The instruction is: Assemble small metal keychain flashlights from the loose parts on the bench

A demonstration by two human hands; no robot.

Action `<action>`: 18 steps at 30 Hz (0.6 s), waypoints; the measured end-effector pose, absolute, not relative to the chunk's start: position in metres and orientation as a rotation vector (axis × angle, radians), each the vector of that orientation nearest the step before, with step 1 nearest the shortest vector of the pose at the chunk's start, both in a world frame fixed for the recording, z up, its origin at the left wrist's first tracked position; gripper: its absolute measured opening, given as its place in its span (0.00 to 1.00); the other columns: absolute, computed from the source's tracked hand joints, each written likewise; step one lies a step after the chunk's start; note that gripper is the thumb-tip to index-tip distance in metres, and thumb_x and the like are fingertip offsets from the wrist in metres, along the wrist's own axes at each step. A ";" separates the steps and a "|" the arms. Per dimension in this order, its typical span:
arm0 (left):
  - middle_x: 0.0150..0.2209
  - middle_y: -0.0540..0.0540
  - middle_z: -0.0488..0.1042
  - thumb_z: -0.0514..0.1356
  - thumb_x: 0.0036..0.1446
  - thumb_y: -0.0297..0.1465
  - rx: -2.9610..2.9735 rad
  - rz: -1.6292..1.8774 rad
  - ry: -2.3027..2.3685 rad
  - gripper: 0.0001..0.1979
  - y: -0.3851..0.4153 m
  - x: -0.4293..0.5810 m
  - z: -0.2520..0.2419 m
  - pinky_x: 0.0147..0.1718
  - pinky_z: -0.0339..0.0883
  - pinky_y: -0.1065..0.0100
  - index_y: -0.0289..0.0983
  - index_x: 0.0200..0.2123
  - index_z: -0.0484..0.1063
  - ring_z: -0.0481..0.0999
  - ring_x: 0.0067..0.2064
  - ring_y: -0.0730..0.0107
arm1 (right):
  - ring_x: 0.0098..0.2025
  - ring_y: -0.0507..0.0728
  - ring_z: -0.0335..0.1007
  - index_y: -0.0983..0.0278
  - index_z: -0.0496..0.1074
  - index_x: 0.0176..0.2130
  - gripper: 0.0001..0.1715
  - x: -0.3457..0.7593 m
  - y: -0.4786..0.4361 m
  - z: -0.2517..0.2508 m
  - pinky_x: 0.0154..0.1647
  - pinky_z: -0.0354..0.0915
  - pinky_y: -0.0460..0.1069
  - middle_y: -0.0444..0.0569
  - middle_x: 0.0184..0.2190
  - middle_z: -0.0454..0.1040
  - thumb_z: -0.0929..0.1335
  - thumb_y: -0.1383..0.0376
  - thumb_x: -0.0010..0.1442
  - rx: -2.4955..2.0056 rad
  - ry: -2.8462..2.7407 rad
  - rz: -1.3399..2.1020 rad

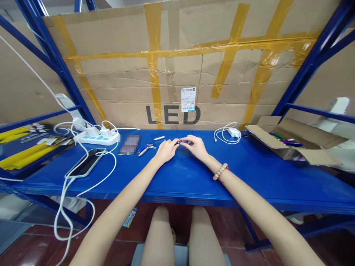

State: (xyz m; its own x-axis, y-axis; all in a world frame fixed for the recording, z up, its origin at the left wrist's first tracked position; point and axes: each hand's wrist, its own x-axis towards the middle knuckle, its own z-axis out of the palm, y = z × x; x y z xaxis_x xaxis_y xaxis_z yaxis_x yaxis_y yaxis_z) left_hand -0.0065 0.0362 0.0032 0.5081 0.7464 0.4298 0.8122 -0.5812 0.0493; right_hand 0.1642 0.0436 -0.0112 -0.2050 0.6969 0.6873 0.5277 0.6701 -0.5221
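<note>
My left hand and my right hand meet over the middle of the blue table. Their fingertips pinch a small dark, shiny piece between them; its kind is too small to make out. Left of my left hand lie a blue and silver pen-like stick and some small metal pieces that look like keys. A short silver tube rests just behind that hand. Around my right wrist sits a beaded bracelet with a red cord.
On the left are a white power strip with plugs, a phone, a blurred flat item and looping white cables. A white charger and an open cardboard box holding pens stand right. Behind rises a big taped carton.
</note>
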 end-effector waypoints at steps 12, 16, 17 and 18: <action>0.45 0.44 0.72 0.45 0.64 0.28 -2.702 -0.610 -1.256 0.12 0.038 -0.008 0.001 0.43 0.62 0.64 0.38 0.48 0.62 0.71 0.44 0.63 | 0.23 0.50 0.66 0.60 0.77 0.35 0.14 0.165 0.044 -0.010 0.28 0.63 0.46 0.46 0.31 0.73 0.66 0.55 0.56 -0.938 -1.910 0.213; 0.44 0.45 0.73 0.46 0.64 0.27 -2.749 -0.598 -1.206 0.11 0.039 -0.008 -0.001 0.43 0.61 0.65 0.37 0.48 0.62 0.71 0.43 0.64 | 0.22 0.49 0.66 0.60 0.77 0.33 0.13 0.169 0.044 -0.009 0.27 0.62 0.46 0.46 0.31 0.73 0.67 0.55 0.56 -0.927 -1.937 0.214; 0.44 0.44 0.73 0.46 0.64 0.27 -2.757 -0.598 -1.197 0.11 0.040 -0.009 -0.002 0.43 0.61 0.65 0.37 0.48 0.62 0.71 0.44 0.64 | 0.21 0.49 0.66 0.59 0.77 0.32 0.13 0.170 0.043 -0.009 0.27 0.62 0.46 0.46 0.31 0.73 0.67 0.55 0.56 -0.926 -1.943 0.213; 0.45 0.44 0.73 0.46 0.64 0.27 -2.763 -0.600 -1.189 0.12 0.040 -0.009 -0.002 0.43 0.61 0.65 0.37 0.48 0.62 0.71 0.44 0.64 | 0.21 0.49 0.66 0.59 0.77 0.32 0.12 0.171 0.043 -0.008 0.27 0.62 0.46 0.45 0.32 0.73 0.67 0.55 0.56 -0.924 -1.950 0.211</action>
